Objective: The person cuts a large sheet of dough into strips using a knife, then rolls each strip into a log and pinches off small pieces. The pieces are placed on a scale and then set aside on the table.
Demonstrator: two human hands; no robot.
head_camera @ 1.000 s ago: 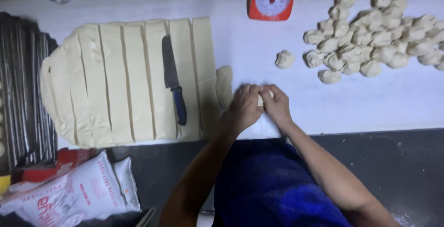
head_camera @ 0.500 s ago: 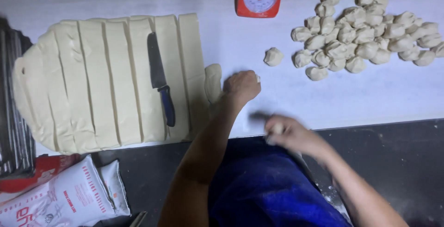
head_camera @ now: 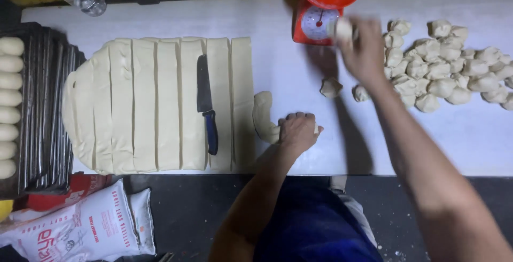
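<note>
A small lump of dough (head_camera: 342,28) is held in the grip of the right hand (head_camera: 366,45), raised just in front of the dial of the red scale (head_camera: 320,11). The left hand (head_camera: 297,131) is closed in a fist on the near end of a curled dough strip (head_camera: 263,116), which lies on the white desk (head_camera: 278,75).

Just right of the right-hand grip a large heap of cut pieces (head_camera: 449,75) is spread, so many portions are judged already made; one loose piece (head_camera: 331,87) lies apart, between the two grips.

To the left of the left-hand grip a flat sheet of dough (head_camera: 155,104) is seen, already scored into long strips, with a blue-handled knife (head_camera: 206,102) resting on it. These strips are not yet divided, so most of the portioning is judged still to be done.

Farthest left, shaped rolls (head_camera: 9,107) are lined on dark trays (head_camera: 45,107).
</note>
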